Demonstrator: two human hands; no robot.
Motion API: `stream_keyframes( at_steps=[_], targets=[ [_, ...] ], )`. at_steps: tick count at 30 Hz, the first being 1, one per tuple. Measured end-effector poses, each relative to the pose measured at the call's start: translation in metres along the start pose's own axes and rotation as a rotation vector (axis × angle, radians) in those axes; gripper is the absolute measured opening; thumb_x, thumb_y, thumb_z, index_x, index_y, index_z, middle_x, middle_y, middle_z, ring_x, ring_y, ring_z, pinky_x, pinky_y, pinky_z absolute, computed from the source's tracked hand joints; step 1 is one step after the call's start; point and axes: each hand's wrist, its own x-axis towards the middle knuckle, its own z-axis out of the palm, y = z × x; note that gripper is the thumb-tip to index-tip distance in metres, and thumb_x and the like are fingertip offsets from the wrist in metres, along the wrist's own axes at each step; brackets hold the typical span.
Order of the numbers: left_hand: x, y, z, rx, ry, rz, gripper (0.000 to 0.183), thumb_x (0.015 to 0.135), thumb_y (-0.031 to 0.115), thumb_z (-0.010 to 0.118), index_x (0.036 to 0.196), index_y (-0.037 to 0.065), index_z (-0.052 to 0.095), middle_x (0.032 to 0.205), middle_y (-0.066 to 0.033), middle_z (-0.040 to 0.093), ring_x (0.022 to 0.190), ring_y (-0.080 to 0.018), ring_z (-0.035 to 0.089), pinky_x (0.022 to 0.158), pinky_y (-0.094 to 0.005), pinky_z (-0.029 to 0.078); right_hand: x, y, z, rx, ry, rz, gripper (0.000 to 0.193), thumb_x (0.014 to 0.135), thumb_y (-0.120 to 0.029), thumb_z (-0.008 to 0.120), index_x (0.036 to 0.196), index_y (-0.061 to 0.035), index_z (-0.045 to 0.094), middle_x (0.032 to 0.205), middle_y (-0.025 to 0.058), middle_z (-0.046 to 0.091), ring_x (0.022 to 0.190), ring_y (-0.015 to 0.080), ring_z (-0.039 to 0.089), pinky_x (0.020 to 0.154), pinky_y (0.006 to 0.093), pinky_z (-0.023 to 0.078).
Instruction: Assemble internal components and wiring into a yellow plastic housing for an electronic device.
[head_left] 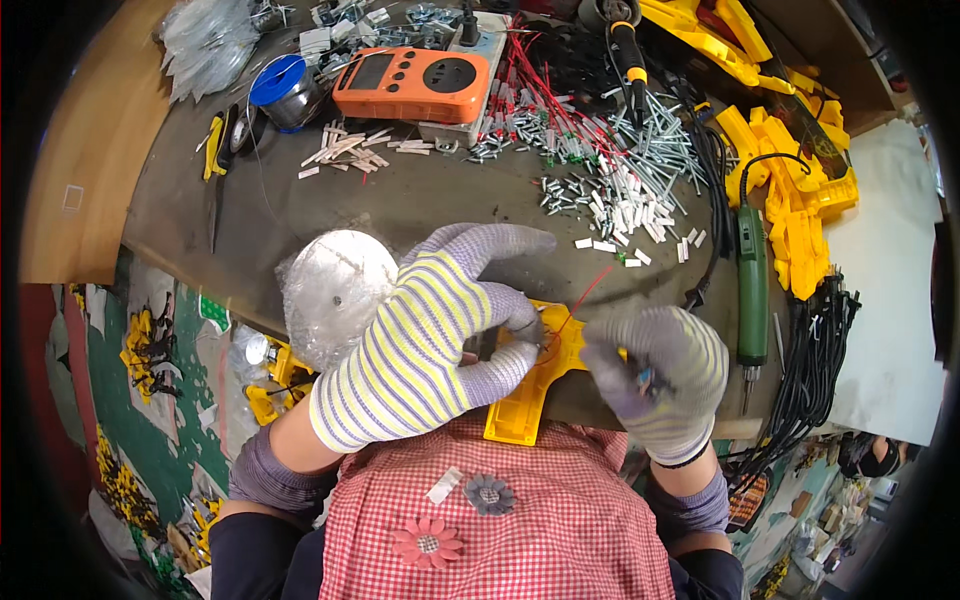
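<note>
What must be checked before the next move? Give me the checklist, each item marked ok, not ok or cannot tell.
1. Left hand at the yellow plastic part: ok, its fingertips are at the part's upper left side.
2. Red wire tucked fully inside the part: not ok, one end sticks up beyond it.
3. What the right hand holds: cannot tell, the curled fingers hide most of it.
4. Green power tool has a bit: ok, one shows at its lower end.
5. Loose screws apart from the part: ok, they lie farther up the bench.
</note>
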Motion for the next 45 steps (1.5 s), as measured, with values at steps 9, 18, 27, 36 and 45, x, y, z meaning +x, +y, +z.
stream_keyframes(
  at_steps=[9,18,27,36,45],
  targets=[
    [0.007,-0.001,0.001,0.034,-0.070,0.098,0.020,0.067,0.012,0.077,0.083,0.005,0.068,0.134,-0.0174,0.059,0.119,-0.0394,0.056,0.099,-0.0472,0.046,-0.003,0.007,0.000,-0.317,-0.179,-0.345,0.020,0.076,-0.022,0.075,0.096,-0.0224,0.075,0.061,0.0004,0.053,0.051,0.0210,0.054,0.045,0.0369,0.039],
    [0.000,0.001,0.009,0.062,0.066,0.059,0.017,0.067,0.024,0.084,0.072,0.012,0.073,0.134,-0.0109,0.063,0.119,-0.0346,0.057,0.101,-0.0473,0.044,-0.003,0.012,0.009,-0.126,-0.125,-0.223,0.012,0.079,-0.026,0.077,0.086,-0.0195,0.070,0.061,0.0016,0.053,0.051,0.0235,0.054,0.047,0.0382,0.040],
    [0.000,0.006,0.015,0.180,0.158,0.120,0.014,0.066,0.020,0.080,0.077,0.014,0.073,0.135,-0.0128,0.062,0.120,-0.0376,0.055,0.104,-0.0497,0.039,-0.028,0.023,0.002,0.363,-0.017,-0.009,0.035,0.067,-0.033,0.085,0.088,-0.0100,0.068,0.067,0.0050,0.057,0.058,0.0294,0.056,0.054,0.0405,0.042],
    [-0.003,0.003,0.018,0.256,0.175,0.126,0.016,0.067,0.022,0.078,0.081,0.015,0.072,0.135,-0.0128,0.062,0.123,-0.0382,0.053,0.104,-0.0511,0.039,-0.023,0.009,0.008,0.153,-0.032,0.004,0.020,0.078,-0.015,0.080,0.094,-0.0086,0.070,0.075,0.0060,0.064,0.065,0.0290,0.061,0.058,0.0406,0.045],
    [-0.002,0.004,0.015,0.210,0.128,0.119,0.016,0.068,0.022,0.078,0.082,0.017,0.076,0.136,-0.0125,0.062,0.123,-0.0374,0.053,0.106,-0.0504,0.037,-0.028,0.014,0.017,-0.032,0.005,-0.090,0.026,0.079,-0.014,0.081,0.100,-0.0097,0.066,0.076,0.0059,0.064,0.061,0.0268,0.060,0.056,0.0391,0.046]
  ],
)
